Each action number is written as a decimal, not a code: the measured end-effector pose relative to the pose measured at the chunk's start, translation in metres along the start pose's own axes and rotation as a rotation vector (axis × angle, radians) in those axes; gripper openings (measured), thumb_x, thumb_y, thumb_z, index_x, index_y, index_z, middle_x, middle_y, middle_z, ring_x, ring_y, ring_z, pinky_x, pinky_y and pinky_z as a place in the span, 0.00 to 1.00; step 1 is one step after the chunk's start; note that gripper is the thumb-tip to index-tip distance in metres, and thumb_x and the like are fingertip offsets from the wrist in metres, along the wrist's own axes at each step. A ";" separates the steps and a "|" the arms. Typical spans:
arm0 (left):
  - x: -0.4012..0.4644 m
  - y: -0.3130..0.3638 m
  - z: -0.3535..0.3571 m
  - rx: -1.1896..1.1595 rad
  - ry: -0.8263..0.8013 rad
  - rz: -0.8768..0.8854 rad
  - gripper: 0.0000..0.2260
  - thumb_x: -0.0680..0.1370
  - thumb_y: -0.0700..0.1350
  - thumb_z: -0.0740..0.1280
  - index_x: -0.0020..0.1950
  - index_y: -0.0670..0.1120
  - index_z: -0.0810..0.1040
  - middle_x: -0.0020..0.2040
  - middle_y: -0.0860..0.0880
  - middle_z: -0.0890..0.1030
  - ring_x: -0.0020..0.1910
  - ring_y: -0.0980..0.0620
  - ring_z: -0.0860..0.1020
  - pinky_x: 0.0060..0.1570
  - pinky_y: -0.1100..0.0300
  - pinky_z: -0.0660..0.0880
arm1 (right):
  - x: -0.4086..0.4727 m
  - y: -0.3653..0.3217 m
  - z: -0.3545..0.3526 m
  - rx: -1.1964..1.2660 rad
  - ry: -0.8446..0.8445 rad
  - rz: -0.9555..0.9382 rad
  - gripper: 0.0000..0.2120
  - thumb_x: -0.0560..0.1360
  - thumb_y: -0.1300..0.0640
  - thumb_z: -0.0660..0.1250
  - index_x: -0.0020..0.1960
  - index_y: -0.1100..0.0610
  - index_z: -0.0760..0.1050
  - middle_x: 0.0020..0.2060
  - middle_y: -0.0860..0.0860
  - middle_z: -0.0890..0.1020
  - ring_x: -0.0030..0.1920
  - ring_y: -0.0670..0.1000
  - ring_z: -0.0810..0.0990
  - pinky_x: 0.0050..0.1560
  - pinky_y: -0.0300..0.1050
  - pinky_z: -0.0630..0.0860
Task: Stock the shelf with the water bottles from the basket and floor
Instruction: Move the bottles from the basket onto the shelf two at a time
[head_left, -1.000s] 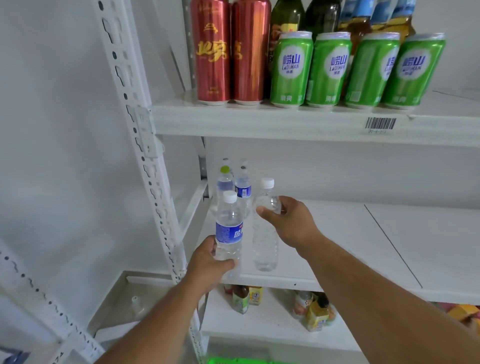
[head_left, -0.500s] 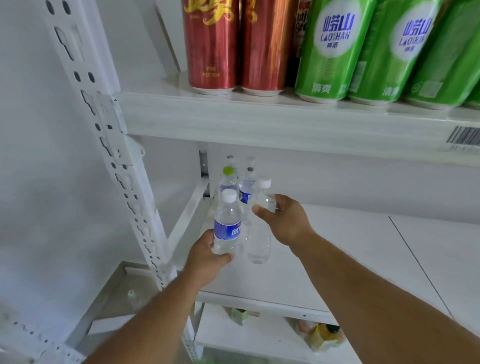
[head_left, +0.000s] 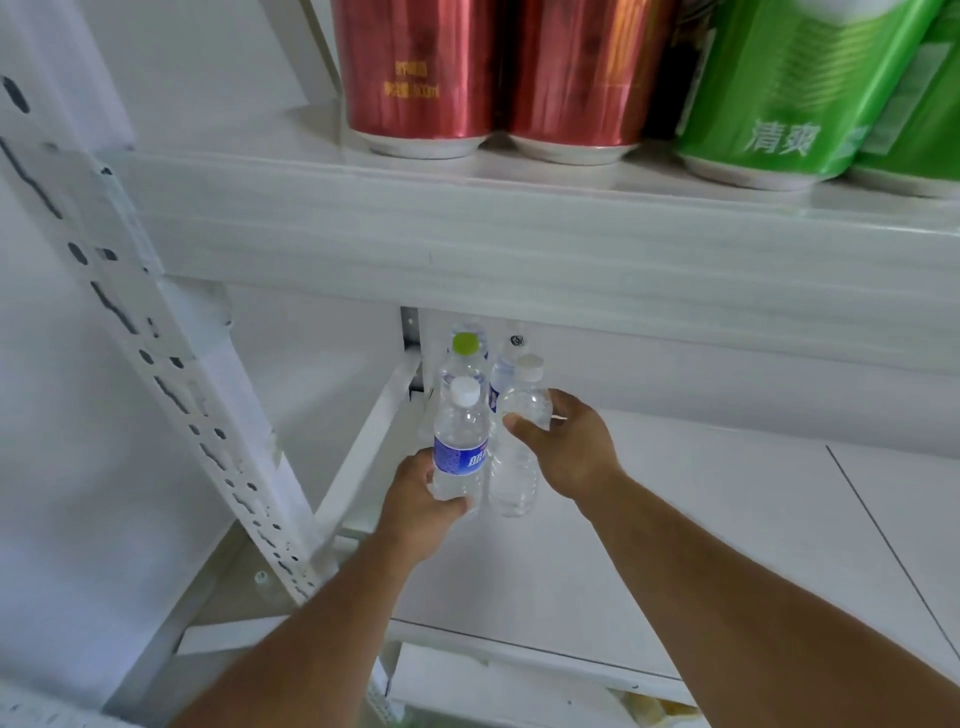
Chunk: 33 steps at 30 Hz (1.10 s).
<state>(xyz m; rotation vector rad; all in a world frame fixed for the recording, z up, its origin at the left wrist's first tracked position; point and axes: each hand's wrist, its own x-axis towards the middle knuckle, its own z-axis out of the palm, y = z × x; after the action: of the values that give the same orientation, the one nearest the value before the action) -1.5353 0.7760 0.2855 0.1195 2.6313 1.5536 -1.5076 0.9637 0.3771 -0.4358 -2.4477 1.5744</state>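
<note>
My left hand (head_left: 415, 506) grips the lower half of a blue-labelled water bottle (head_left: 460, 447) with a white cap, upright at the left end of the white middle shelf (head_left: 675, 545). Beside it on the right, my right hand (head_left: 569, 447) holds an unlabelled clear bottle (head_left: 519, 441) near its shoulder; that bottle is upright too. The two bottles touch side by side. Behind them stand a green-capped bottle (head_left: 464, 353) and another water bottle (head_left: 503, 370), mostly hidden. Whether the held bottles rest on the shelf I cannot tell.
The upper shelf board (head_left: 519, 249) hangs low just above the bottles, carrying two red cans (head_left: 415, 73) and green cans (head_left: 779, 88). A perforated white upright (head_left: 171, 374) slants down on the left, with a side rail (head_left: 371, 447) next to the bottles.
Both hands have pushed their bottles deeper onto the middle shelf, closer to the bottles at the back. The camera has moved nearer and lower under the upper shelf.
</note>
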 end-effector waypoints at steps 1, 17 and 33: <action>0.004 -0.002 0.002 -0.010 -0.005 0.002 0.30 0.66 0.43 0.79 0.66 0.48 0.74 0.60 0.49 0.76 0.58 0.50 0.76 0.61 0.51 0.75 | 0.001 0.003 0.002 -0.004 0.003 -0.010 0.09 0.69 0.44 0.76 0.46 0.41 0.78 0.43 0.39 0.84 0.43 0.40 0.82 0.46 0.41 0.78; 0.044 -0.021 0.014 -0.030 0.016 -0.024 0.32 0.66 0.47 0.79 0.67 0.51 0.72 0.61 0.54 0.75 0.59 0.54 0.74 0.57 0.58 0.71 | 0.011 0.027 0.021 0.066 0.021 0.018 0.18 0.72 0.47 0.74 0.61 0.43 0.77 0.54 0.39 0.82 0.57 0.41 0.78 0.57 0.40 0.74; 0.040 -0.018 0.012 -0.044 -0.066 -0.042 0.37 0.67 0.47 0.79 0.72 0.54 0.67 0.69 0.53 0.73 0.68 0.53 0.71 0.65 0.52 0.72 | 0.006 0.041 0.024 0.028 -0.036 0.077 0.31 0.74 0.47 0.73 0.74 0.48 0.68 0.67 0.43 0.76 0.68 0.44 0.73 0.65 0.43 0.71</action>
<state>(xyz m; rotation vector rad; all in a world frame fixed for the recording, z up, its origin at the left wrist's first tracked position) -1.5738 0.7818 0.2627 0.1093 2.5318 1.5650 -1.5150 0.9613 0.3294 -0.5065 -2.4602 1.6587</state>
